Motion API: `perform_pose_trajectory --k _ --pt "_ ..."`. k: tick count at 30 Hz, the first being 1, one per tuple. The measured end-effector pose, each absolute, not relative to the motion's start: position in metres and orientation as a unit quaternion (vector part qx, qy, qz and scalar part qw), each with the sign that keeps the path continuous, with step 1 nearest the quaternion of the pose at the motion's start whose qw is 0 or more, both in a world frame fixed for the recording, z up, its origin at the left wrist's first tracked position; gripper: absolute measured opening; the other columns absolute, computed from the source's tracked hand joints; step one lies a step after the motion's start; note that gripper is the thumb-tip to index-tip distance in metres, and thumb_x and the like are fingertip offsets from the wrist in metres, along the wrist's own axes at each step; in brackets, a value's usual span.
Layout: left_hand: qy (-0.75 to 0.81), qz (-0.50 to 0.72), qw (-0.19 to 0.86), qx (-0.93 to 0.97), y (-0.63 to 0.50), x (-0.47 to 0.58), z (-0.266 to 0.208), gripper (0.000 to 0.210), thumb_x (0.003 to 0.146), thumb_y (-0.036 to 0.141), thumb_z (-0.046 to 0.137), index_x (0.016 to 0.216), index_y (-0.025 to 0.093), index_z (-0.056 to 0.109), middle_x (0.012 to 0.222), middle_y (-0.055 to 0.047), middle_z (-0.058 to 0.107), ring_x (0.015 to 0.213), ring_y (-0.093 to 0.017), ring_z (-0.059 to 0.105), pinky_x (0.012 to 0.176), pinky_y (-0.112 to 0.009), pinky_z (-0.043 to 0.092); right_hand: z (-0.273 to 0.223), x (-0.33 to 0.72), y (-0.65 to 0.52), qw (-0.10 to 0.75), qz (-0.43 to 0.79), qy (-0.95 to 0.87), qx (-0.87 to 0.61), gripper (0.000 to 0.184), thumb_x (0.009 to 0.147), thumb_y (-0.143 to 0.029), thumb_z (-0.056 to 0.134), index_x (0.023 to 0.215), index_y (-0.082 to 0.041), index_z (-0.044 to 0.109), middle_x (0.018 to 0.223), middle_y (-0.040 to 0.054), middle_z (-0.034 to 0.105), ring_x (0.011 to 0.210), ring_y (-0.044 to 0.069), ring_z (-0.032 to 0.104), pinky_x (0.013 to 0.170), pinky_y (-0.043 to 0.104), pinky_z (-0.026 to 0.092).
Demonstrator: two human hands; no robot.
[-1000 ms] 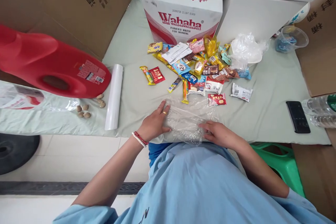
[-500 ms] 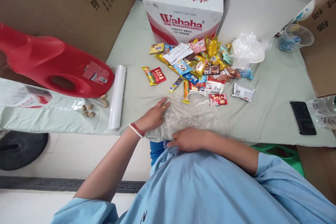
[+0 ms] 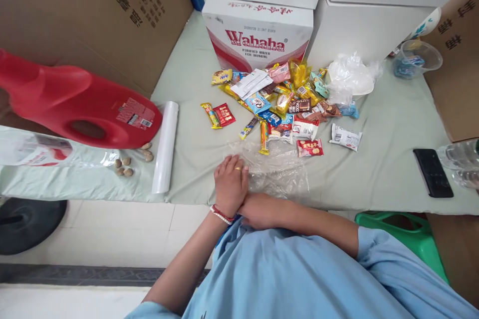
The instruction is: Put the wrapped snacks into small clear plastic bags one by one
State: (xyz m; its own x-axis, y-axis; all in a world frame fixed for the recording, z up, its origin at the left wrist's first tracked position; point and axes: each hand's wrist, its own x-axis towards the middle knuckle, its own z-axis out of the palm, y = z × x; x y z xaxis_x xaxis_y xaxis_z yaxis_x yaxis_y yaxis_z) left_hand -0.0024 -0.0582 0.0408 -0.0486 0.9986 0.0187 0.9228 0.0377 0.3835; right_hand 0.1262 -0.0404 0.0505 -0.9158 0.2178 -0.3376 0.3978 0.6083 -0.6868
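Observation:
My left hand [image 3: 231,185] lies palm down at the front edge of the table, its fingers stretched out and resting on the left edge of a crumpled clear plastic bag [image 3: 279,175]. Close against its wrist is my right hand [image 3: 257,211], low by my shirt; its fingers are hidden behind the left wrist, so what they do cannot be seen. Beyond the bag spreads a pile of wrapped snacks [image 3: 282,102]. A red snack packet [image 3: 310,148] and a yellow snack stick [image 3: 264,138] lie nearest the bag.
Left of my hands lie a white roll [image 3: 165,148], several nuts [image 3: 123,167] and a red jug [image 3: 80,104]. A Wahaba-style water carton printed "Wahaha" [image 3: 258,35] stands behind the snacks. To the right are a black phone [image 3: 433,173], water bottles [image 3: 458,157] and a clear tub [image 3: 417,60].
My left hand has moved back toward me and turned, coming up against the right hand. The plastic bag lies flatter, and its near part no longer hangs at the table edge.

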Motion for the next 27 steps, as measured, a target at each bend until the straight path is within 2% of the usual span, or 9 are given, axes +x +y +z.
perform_pose_trajectory --k 2,4,7,9,12,16,21,23,27 --pt "0.703 0.097 0.114 0.695 -0.055 -0.010 0.017 0.050 0.108 0.035 0.034 0.149 0.013 0.054 0.161 -0.019 0.050 0.153 -0.035 0.041 0.123 -0.062 0.034 0.057 0.146 -0.033 0.071 -0.406 0.895 0.168 0.027 0.103 -0.029 0.057 0.120 -0.018 0.074 0.114 0.0116 0.078 0.102 0.025 0.072 0.090 0.036 0.057" --pt "0.689 0.070 0.101 0.714 -0.056 -0.017 0.007 0.057 0.109 0.038 0.033 0.159 0.013 0.042 0.168 -0.019 0.038 0.158 -0.034 0.034 0.127 -0.063 0.026 0.055 0.174 -0.026 -0.010 -0.366 0.898 0.245 0.033 0.106 -0.027 0.051 0.132 -0.020 0.070 0.129 0.0139 0.073 0.119 0.026 0.067 0.103 0.043 0.055" --pt "0.685 0.053 0.088 0.721 -0.056 -0.025 0.007 0.058 0.109 0.040 0.031 0.164 0.019 0.035 0.171 -0.017 0.033 0.159 -0.032 0.032 0.128 -0.065 0.019 0.037 0.222 -0.018 -0.071 -0.277 0.878 0.385 0.045 0.103 -0.022 0.055 0.148 -0.021 0.061 0.160 0.0183 0.051 0.151 0.031 0.044 0.122 0.057 0.041" --pt "0.686 0.045 0.087 0.721 -0.052 -0.031 0.010 0.058 0.109 0.041 0.031 0.165 0.023 0.033 0.171 -0.015 0.032 0.158 -0.031 0.034 0.128 -0.067 0.017 0.026 0.252 -0.015 -0.057 -0.262 0.867 0.420 0.051 0.101 -0.022 0.059 0.151 -0.021 0.058 0.166 0.0178 0.043 0.157 0.032 0.036 0.124 0.060 0.037" --pt "0.675 0.038 0.093 0.731 -0.046 -0.039 0.010 0.059 0.109 0.041 0.033 0.166 0.026 0.030 0.171 -0.015 0.031 0.157 -0.030 0.035 0.128 -0.069 0.012 0.029 0.279 -0.002 -0.041 -0.306 0.859 0.410 0.043 0.102 -0.027 0.058 0.143 -0.021 0.065 0.162 0.0160 0.050 0.151 0.030 0.046 0.121 0.055 0.043" --pt "0.665 0.040 0.094 0.740 -0.043 -0.044 0.005 0.063 0.108 0.045 0.035 0.167 0.025 0.026 0.172 -0.016 0.029 0.159 -0.032 0.033 0.128 -0.071 0.010 0.061 0.269 0.054 -0.017 -0.316 0.836 0.447 0.036 0.108 -0.030 0.044 0.120 -0.021 0.076 0.126 0.0113 0.075 0.119 0.025 0.068 0.104 0.040 0.053" --pt "0.665 0.041 0.097 0.739 -0.044 -0.043 0.005 0.065 0.107 0.047 0.037 0.167 0.024 0.026 0.172 -0.017 0.029 0.158 -0.033 0.033 0.128 -0.071 0.010 0.075 0.223 0.143 0.031 -0.130 0.809 0.572 0.036 0.106 -0.025 0.043 0.124 -0.018 0.073 0.125 0.0151 0.072 0.119 0.030 0.066 0.096 0.037 0.050" --pt "0.667 0.042 0.098 0.737 -0.044 -0.043 0.006 0.065 0.107 0.047 0.036 0.167 0.024 0.028 0.172 -0.016 0.030 0.158 -0.032 0.034 0.128 -0.071 0.011 0.069 0.209 0.162 0.079 -0.102 0.802 0.583 0.035 0.105 -0.031 0.049 0.131 -0.017 0.069 0.132 0.0179 0.068 0.119 0.031 0.066 0.093 0.037 0.051" --pt "0.670 0.042 0.096 0.735 -0.044 -0.042 0.008 0.064 0.107 0.046 0.038 0.166 0.024 0.030 0.171 -0.016 0.030 0.158 -0.032 0.035 0.128 -0.070 0.010 0.056 0.198 0.170 0.105 -0.092 0.787 0.601 0.055 0.100 -0.047 0.061 0.146 -0.017 0.055 0.140 0.0225 0.060 0.115 0.033 0.069 0.091 0.038 0.053"
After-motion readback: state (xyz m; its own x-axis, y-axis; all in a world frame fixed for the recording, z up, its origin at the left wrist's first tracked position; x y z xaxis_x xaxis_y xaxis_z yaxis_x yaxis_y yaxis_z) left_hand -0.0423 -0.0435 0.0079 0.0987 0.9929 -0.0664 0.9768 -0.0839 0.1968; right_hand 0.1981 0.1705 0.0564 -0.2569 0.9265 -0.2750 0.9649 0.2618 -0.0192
